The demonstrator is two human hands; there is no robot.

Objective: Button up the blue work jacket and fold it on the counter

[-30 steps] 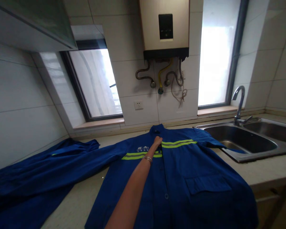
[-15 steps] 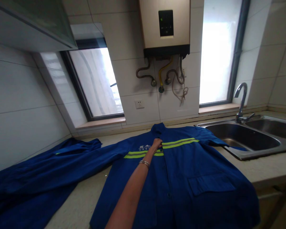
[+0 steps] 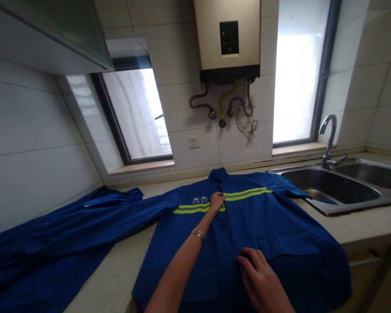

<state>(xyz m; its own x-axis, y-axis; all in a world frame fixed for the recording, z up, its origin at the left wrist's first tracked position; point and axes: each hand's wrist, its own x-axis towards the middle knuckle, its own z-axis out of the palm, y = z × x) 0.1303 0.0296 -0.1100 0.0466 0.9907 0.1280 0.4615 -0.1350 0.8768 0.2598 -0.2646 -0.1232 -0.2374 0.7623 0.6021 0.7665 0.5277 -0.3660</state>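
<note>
The premises are a kitchen. A double-bowl stainless steel sink [image 3: 387, 196] with chrome mixer tap [image 3: 329, 145] is set into the worktop [image 3: 361, 227]; a water heater [image 3: 230, 41] hangs on the tiled wall [image 3: 195, 158].

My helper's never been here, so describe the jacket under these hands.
Find the double sink at the right. The blue jacket lies spread to its left. Unlike the bunched blue garment further left, it shows white chest lettering.

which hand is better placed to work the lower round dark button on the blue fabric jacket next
Right, probably: the right hand has its fingertips close to the lower round dark button. The left hand is higher up on the blue fabric jacket, by its yellow-green striped bands.
</note>
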